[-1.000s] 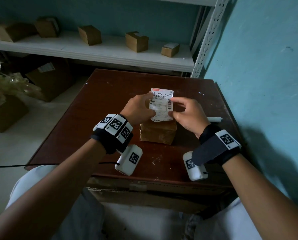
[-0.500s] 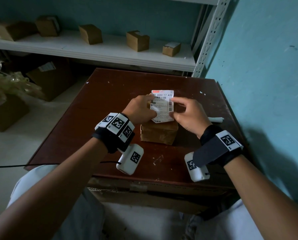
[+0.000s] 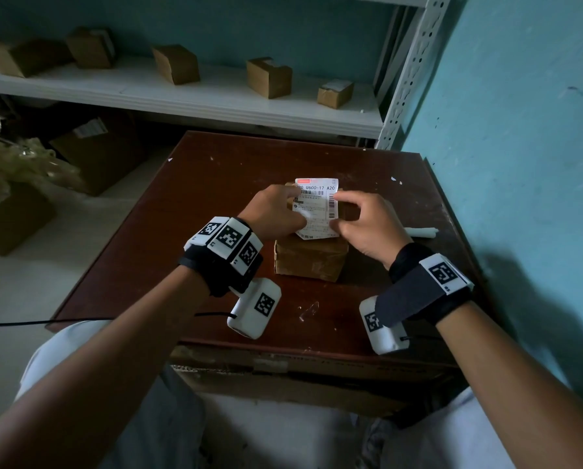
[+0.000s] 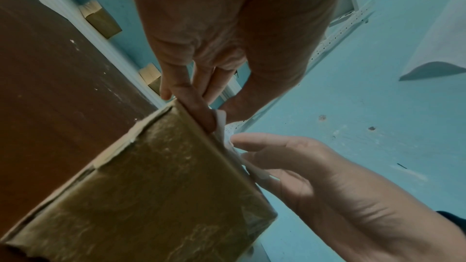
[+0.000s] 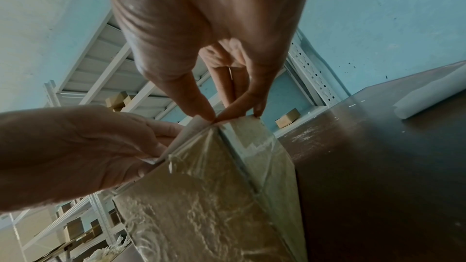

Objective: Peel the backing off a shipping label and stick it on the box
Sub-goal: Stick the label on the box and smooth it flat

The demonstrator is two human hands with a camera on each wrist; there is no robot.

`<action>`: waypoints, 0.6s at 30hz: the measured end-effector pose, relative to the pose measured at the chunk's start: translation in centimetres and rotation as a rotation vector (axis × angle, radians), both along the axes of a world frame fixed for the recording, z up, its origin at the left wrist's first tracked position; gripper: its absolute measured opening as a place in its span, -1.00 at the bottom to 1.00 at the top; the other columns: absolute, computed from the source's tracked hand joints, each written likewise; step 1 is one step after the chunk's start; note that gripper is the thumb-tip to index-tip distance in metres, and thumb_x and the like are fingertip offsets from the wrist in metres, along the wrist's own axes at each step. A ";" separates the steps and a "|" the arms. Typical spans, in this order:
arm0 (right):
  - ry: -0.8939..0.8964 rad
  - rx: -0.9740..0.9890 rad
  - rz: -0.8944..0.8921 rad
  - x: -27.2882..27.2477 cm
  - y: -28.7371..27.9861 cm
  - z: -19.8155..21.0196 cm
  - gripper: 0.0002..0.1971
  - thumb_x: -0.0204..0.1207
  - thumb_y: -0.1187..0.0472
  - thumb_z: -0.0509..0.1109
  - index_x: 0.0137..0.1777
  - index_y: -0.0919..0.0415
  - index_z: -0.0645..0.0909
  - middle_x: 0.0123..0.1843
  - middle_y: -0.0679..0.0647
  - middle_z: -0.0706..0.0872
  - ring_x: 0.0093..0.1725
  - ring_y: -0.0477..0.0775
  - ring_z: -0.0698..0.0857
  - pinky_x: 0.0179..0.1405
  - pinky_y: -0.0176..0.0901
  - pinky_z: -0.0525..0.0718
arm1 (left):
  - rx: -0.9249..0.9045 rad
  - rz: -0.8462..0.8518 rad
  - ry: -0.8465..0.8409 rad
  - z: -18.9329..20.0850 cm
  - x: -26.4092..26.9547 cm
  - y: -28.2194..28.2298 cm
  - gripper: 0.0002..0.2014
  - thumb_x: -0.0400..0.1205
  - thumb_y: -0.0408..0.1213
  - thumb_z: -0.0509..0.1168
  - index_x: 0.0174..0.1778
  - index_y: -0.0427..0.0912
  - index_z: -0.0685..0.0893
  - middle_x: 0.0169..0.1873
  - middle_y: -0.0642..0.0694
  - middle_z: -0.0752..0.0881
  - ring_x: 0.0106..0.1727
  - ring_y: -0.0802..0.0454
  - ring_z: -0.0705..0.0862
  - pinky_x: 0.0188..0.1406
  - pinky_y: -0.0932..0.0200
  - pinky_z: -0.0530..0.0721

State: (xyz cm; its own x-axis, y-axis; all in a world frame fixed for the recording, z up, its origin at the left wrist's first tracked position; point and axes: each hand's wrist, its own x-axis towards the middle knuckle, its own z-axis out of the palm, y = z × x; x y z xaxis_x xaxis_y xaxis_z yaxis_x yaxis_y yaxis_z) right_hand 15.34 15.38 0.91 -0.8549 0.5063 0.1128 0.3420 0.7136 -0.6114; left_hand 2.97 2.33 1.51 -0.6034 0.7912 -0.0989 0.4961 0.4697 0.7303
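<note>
A white shipping label with barcodes lies face up over the top of a small tape-wrapped cardboard box on the brown table. My left hand pinches the label's left edge, thumb on its printed face. The right hand pinches the right edge between thumb and forefinger. In the left wrist view a left finger lies along the box's top edge with the label beside it. The right wrist view shows the pinch on the label just above the box.
A white paper roll lies on the table right of my right hand, near the blue wall. Behind the table a white shelf carries several small cardboard boxes. Larger cartons stand on the floor at the left.
The label has come down slightly closer to the box top. My left thumb has slid further onto its face, and the right fingers have curled more. Both hands keep their hold.
</note>
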 end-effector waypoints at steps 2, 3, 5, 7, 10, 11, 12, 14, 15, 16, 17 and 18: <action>-0.012 -0.007 -0.008 0.0 0.0 0.0 -0.47 0.50 0.28 0.47 0.49 0.19 0.53 0.49 0.06 0.58 0.49 0.01 0.51 0.23 -0.47 0.36 | 0.000 0.000 -0.010 0.0 0.0 0.0 -0.47 0.59 -0.40 0.32 0.53 -0.20 0.45 0.27 -0.17 0.68 -0.07 0.09 0.71 -0.38 0.42 0.66; -0.017 -0.008 -0.009 0.0 0.0 0.0 -0.47 0.50 0.27 0.46 0.49 0.19 0.53 0.49 0.06 0.58 0.50 0.02 0.51 0.23 -0.47 0.36 | 0.000 0.001 -0.014 0.0 0.0 0.0 -0.47 0.60 -0.40 0.32 0.53 -0.21 0.45 0.28 -0.17 0.67 -0.04 0.07 0.71 -0.35 0.40 0.67; -0.022 -0.004 -0.008 0.0 -0.1 0.1 -0.48 0.51 0.28 0.45 0.49 0.19 0.53 0.49 0.06 0.58 0.50 0.02 0.50 0.23 -0.47 0.35 | 0.001 -0.002 -0.018 0.0 0.0 0.0 -0.48 0.60 -0.40 0.32 0.51 -0.22 0.46 0.28 -0.18 0.67 0.00 0.05 0.72 -0.31 0.39 0.69; -0.024 -0.001 -0.005 0.0 -0.1 0.2 -0.49 0.52 0.29 0.44 0.48 0.19 0.53 0.49 0.07 0.58 0.49 0.02 0.50 0.20 -0.47 0.35 | 0.003 0.000 -0.022 0.0 0.0 0.1 -0.47 0.60 -0.40 0.31 0.53 -0.23 0.44 0.31 -0.18 0.65 0.06 0.02 0.72 -0.26 0.36 0.71; -0.029 0.006 0.006 0.0 -0.2 0.3 -0.50 0.52 0.30 0.42 0.48 0.20 0.53 0.49 0.08 0.58 0.50 0.04 0.50 0.22 -0.42 0.36 | -0.008 0.008 -0.015 0.0 0.0 0.1 -0.42 0.61 -0.38 0.32 0.58 -0.23 0.39 0.36 -0.18 0.62 0.13 0.02 0.70 -0.19 0.34 0.71; -0.031 0.008 0.008 0.0 -0.3 0.3 -0.50 0.52 0.29 0.43 0.48 0.20 0.53 0.49 0.08 0.58 0.49 0.05 0.50 0.22 -0.42 0.37 | -0.008 0.009 -0.008 0.0 0.0 0.1 -0.42 0.61 -0.38 0.32 0.58 -0.23 0.38 0.37 -0.18 0.62 0.12 0.04 0.69 -0.20 0.36 0.70; -0.031 0.009 0.008 0.0 -0.3 0.3 -0.50 0.52 0.30 0.43 0.48 0.21 0.53 0.48 0.08 0.58 0.49 0.05 0.51 0.22 -0.42 0.38 | -0.010 0.009 0.000 0.0 0.0 0.1 -0.43 0.61 -0.38 0.32 0.58 -0.23 0.38 0.36 -0.18 0.62 0.09 0.05 0.68 -0.24 0.39 0.68; -0.031 0.012 0.010 0.0 -0.3 0.4 -0.51 0.52 0.30 0.42 0.48 0.21 0.53 0.47 0.09 0.59 0.47 0.06 0.52 0.19 -0.42 0.41 | -0.016 0.011 0.018 0.1 0.0 0.2 -0.43 0.61 -0.36 0.32 0.58 -0.23 0.39 0.36 -0.17 0.62 0.03 0.08 0.65 -0.34 0.44 0.62; -0.034 0.017 0.012 0.0 -0.4 0.4 -0.52 0.53 0.30 0.42 0.47 0.21 0.53 0.47 0.09 0.60 0.46 0.05 0.53 0.17 -0.44 0.41 | -0.020 0.013 0.029 0.1 0.1 0.2 -0.42 0.61 -0.34 0.33 0.58 -0.22 0.39 0.36 -0.16 0.62 0.02 0.09 0.64 -0.37 0.44 0.59; -0.038 0.023 0.016 0.0 -0.4 0.5 -0.52 0.53 0.30 0.42 0.47 0.21 0.54 0.46 0.09 0.60 0.46 0.05 0.54 0.16 -0.45 0.40 | -0.024 0.017 0.042 0.1 0.1 0.2 -0.42 0.62 -0.32 0.34 0.58 -0.21 0.39 0.37 -0.15 0.61 0.02 0.11 0.63 -0.38 0.45 0.58; -0.043 0.030 0.019 0.1 -0.5 0.5 -0.52 0.53 0.30 0.42 0.47 0.20 0.54 0.46 0.09 0.60 0.46 0.05 0.54 0.15 -0.46 0.40 | -0.030 0.021 0.057 0.1 0.2 0.2 -0.43 0.62 -0.30 0.36 0.57 -0.20 0.40 0.38 -0.14 0.61 0.01 0.13 0.61 -0.39 0.45 0.56; -0.048 0.037 0.021 0.1 -0.5 0.5 -0.52 0.53 0.30 0.42 0.47 0.20 0.53 0.46 0.09 0.60 0.46 0.05 0.54 0.16 -0.46 0.39 | -0.035 0.025 0.074 0.0 0.3 0.2 -0.42 0.62 -0.27 0.37 0.57 -0.19 0.40 0.38 -0.12 0.61 0.01 0.14 0.59 -0.39 0.45 0.55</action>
State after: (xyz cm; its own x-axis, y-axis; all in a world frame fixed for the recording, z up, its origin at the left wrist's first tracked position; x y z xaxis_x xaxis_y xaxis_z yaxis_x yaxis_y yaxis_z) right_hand 15.42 14.87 1.43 -0.8701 0.4847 0.0899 0.3552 0.7429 -0.5674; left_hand 3.25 2.56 1.55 -0.6298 0.7726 -0.0804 0.5361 0.5072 0.6748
